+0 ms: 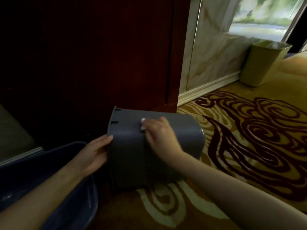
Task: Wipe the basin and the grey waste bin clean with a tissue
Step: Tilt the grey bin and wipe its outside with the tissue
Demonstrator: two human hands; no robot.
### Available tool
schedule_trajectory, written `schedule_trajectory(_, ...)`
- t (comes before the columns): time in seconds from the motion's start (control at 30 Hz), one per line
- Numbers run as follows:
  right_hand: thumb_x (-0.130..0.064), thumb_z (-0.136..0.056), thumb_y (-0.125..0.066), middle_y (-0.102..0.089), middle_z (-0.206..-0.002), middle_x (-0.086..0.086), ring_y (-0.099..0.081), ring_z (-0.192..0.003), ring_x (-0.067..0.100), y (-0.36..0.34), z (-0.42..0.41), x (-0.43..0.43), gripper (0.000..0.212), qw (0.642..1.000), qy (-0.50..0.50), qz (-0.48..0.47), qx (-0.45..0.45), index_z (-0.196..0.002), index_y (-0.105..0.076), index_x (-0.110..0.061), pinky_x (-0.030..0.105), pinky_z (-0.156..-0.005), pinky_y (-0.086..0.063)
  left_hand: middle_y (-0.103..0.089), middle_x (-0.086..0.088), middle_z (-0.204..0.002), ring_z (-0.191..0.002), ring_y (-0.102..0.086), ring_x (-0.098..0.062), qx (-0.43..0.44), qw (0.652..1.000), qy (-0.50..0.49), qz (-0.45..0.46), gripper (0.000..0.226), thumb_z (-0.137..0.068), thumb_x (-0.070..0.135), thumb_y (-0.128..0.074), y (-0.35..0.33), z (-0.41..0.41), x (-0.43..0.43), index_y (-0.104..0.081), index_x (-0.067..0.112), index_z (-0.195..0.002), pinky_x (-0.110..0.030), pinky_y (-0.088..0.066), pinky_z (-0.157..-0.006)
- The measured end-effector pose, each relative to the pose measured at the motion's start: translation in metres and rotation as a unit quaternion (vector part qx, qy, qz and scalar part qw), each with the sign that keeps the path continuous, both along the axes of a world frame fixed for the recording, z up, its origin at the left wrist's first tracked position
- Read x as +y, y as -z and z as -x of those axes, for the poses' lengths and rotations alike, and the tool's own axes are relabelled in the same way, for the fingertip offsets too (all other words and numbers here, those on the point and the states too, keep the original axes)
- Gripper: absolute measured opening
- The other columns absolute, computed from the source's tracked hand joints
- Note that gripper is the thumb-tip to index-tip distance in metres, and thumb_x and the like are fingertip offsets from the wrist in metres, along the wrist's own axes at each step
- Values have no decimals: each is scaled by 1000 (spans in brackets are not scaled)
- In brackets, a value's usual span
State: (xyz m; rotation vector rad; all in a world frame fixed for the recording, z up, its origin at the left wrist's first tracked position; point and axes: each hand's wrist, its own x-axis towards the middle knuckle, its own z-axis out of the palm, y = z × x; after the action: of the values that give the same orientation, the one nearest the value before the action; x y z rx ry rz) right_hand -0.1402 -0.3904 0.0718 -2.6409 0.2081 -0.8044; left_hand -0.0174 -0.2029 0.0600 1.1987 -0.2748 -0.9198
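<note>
The grey waste bin (132,156) lies on its side on the patterned carpet, its open mouth facing left. My left hand (95,151) grips the bin's rim at the mouth. My right hand (159,136) presses a small white tissue (142,124) flat against the bin's upturned side; only a bit of the tissue shows past my fingertips. The dark blue basin (49,180) sits at the lower left, under my left forearm, its rim close to the bin's mouth.
A dark red wooden door or cabinet (99,55) stands right behind the bin. A second, olive-green waste bin (260,63) stands by the marble wall and white skirting at the upper right. Yellow and maroon carpet (249,138) stretches to the right.
</note>
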Motion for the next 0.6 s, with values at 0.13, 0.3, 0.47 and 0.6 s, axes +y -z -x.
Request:
schedule_trajectory(0.13, -16, -89, -55, -56, -132, 7, -49, -105, 22, 5, -4, 38, 36, 995, -66, 73, 27, -125, -56, -10, 33, -93, -43, -72, -13, -108, -95, -70, -23, 32, 999, -4, -21, 28, -79, 31, -57, -13, 7, -9, -76, 18, -96, -35, -57, -68)
schedule_trajectory(0.3, -16, -87, -57, -58, -130, 4, -52, -102, 20, 6, 22, 29, 39, 991, -73, 102, 50, -125, -55, -13, 32, -88, -45, -69, -15, -108, -93, -68, -26, 50, 990, -77, -108, 43, -88, 46, -51, -30, 5, -29, -60, 15, -116, -35, -55, -61)
schedule_trajectory(0.47, -18, -89, -50, -58, -130, -1, -49, -108, 15, 13, 63, -25, 41, 991, 88, 52, 82, -130, -50, -18, 27, -91, -39, -65, -11, -109, -96, -63, -25, 37, 987, -90, -131, 42, -91, 41, -51, -36, 0, -38, -57, 14, -123, -38, -51, -65)
schedule_trajectory(0.6, -15, -93, -51, -59, -131, 1, -48, -114, 20, 14, 92, -70, 37, 974, 194, 17, 116, -129, -53, -15, 31, -94, -41, -64, -9, -97, -86, -61, -23, 67, 980, -125, -137, 38, -95, 33, -45, -40, 0, -45, -55, 11, -125, -38, -48, -61)
